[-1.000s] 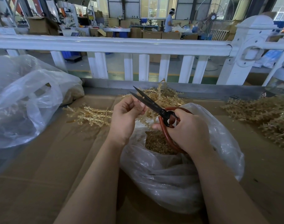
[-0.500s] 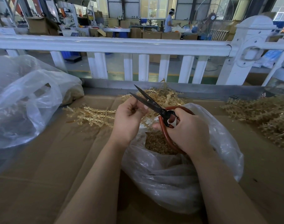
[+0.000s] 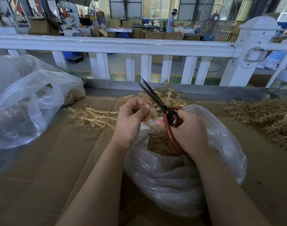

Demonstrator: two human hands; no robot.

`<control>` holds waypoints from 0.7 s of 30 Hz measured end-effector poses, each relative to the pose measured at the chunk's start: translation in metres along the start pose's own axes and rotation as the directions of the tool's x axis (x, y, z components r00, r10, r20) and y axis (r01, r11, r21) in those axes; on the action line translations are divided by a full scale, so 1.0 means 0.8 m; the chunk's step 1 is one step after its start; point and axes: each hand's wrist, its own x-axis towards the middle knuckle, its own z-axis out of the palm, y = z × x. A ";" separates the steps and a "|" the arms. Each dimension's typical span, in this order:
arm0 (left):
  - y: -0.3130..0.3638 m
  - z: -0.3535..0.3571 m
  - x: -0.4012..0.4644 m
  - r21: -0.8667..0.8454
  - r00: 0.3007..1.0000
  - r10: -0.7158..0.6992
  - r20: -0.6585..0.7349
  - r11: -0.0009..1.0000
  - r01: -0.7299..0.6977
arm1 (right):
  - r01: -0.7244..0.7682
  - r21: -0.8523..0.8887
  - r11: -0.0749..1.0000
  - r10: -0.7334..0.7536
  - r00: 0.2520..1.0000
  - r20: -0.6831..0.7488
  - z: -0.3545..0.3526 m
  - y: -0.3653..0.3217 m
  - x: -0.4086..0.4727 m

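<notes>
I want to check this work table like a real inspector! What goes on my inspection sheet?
Surface: brown cardboard sheets cover the table.
Job's things: red-handled scissors, blades slightly apart; gold plastic sprig; clear bag beneath the hands, holding small gold bits.
Clutter: gold sprig pile at left, bigger pile at right; second clear bag far left.
Hands: left hand pinches the sprig; right hand grips the scissors.
Cables: nothing seen.
Surroundings: white railing behind; workshop beyond with boxes, a fan, a person standing.

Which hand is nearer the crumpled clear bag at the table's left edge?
Left. The left hand, pinching a gold sprue, is right of the crumpled bag, cardboard between them; the right hand, gripping the scissors, is farther right, above the open bag.
</notes>
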 end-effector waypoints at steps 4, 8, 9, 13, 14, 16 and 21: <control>0.001 -0.001 0.000 -0.077 0.998 -0.031 0.057 0.996 0.036 | -0.098 0.139 0.985 0.086 0.992 0.090 0.001 -0.002 0.005; 0.000 0.001 0.000 -0.135 0.995 -0.058 0.085 0.988 0.070 | -0.173 0.311 0.935 0.128 0.979 0.161 0.000 -0.006 0.006; 0.000 0.001 0.001 -0.145 0.995 -0.065 0.080 0.987 0.076 | -0.195 0.342 0.919 0.145 0.975 0.167 0.000 -0.006 0.006; -0.002 0.000 0.002 -0.224 0.987 -0.109 0.115 0.966 0.133 | -0.272 0.423 0.865 0.219 0.961 0.169 -0.001 -0.011 0.009; -0.001 -0.001 0.002 -0.261 0.983 -0.136 0.127 0.951 0.166 | -0.282 0.447 0.849 0.237 0.959 0.155 -0.001 -0.012 0.009; -0.001 -0.003 0.002 -0.327 0.968 -0.203 0.148 0.913 0.242 | -0.299 0.486 0.821 0.274 0.954 0.122 -0.003 -0.014 0.009; 0.000 0.001 0.001 -0.320 0.919 -0.366 0.147 0.861 0.394 | -0.294 0.545 0.785 0.319 0.946 0.052 -0.008 -0.012 0.010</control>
